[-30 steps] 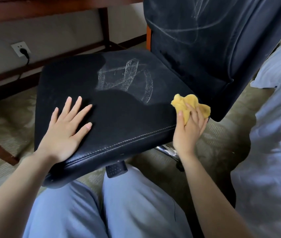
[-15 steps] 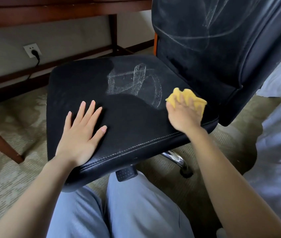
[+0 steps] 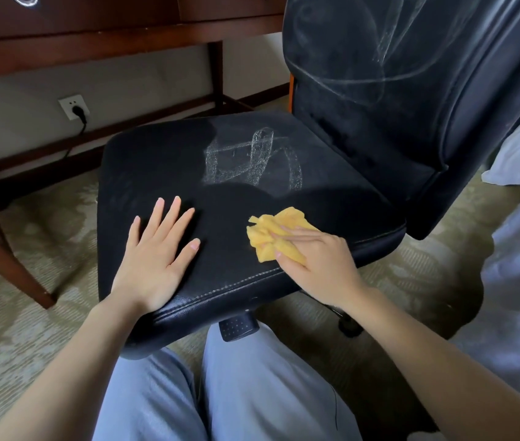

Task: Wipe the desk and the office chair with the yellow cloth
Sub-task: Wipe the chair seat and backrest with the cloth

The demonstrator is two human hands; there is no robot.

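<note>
Right hand (image 3: 319, 259) atop yellow cloth (image 3: 268, 230) on seat (image 3: 188, 160)

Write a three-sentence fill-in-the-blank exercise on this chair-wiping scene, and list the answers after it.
1. The right hand presses a ____ cloth onto the chair seat.
2. The left hand lies ____ on the seat and holds nothing.
3. The smears farther back on the seat are ____ in colour.

Missing words: yellow; flat; white
</note>
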